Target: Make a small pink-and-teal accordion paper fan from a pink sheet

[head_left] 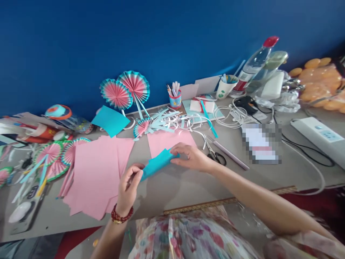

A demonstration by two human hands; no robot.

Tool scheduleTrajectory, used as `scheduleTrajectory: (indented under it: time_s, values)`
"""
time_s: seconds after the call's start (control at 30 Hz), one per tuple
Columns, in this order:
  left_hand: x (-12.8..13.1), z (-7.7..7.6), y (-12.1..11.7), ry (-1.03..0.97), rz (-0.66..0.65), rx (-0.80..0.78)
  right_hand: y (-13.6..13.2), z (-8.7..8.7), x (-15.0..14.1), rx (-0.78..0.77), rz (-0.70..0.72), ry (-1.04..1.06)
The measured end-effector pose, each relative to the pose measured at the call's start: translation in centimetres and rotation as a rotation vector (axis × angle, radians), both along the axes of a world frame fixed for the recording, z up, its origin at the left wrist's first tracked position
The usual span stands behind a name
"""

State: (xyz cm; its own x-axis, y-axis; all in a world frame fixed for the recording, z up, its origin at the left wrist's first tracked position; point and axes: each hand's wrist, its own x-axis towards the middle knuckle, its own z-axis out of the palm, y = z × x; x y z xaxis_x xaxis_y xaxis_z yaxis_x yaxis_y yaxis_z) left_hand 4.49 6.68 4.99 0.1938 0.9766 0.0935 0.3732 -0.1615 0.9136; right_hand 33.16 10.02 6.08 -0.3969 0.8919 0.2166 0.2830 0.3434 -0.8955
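Observation:
A teal sheet of paper (156, 164) is stretched between my two hands above the near part of the table, and it looks folded or bent along its length. My left hand (131, 181) pinches its left end, fingers curled. At the opposite end, my right hand (190, 157) grips the upper right corner between thumb and fingers. Just behind the teal paper lies a pink sheet (172, 140). A stack of pink paper (94, 176) spreads to the left of my left hand. Scissors (216, 157) with black handles rest right of my right hand.
Finished-looking pleated paper fans (134, 88) lean against the blue wall. Paper strips (164, 120) lie heaped at the back. A pen cup (175, 100), a plastic bottle (252, 68), a purple stick (231, 155), a power strip (319, 133) and cables occupy the right side.

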Motion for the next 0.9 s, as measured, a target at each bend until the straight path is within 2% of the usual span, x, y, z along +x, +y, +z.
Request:
scheduleTrajectory:
  time_s: [0.07,0.17,0.23,0.33,0.43,0.6,0.9]
  values:
    - [-0.2,0.6,-0.2,-0.082,-0.074,-0.024,-0.4,1.0,-0.6,0.002,-0.038,0.041]
    - [-0.3,2.0,-0.1,-0.132,-0.216,-0.095,-0.6,2.6,-1.1,-0.035,0.014,0.037]
    - [0.0,3.3,0.2,-0.104,-0.262,-0.136,-0.6,3.2,-1.3,-0.059,0.053,0.028]
    - [0.9,5.4,1.0,-0.033,-0.248,-0.138,-0.5,3.4,-1.5,-0.03,0.087,0.027]
    - [2.0,6.7,1.8,-0.03,-0.215,-0.094,-0.5,3.2,-1.8,-0.01,0.106,0.052]
    - [2.9,7.0,2.2,-0.036,-0.196,-0.107,-0.5,3.1,-1.8,-0.054,0.13,0.088]
    - [2.7,6.6,1.8,-0.055,-0.167,-0.107,-0.1,2.3,-2.6,-0.082,0.147,0.13]
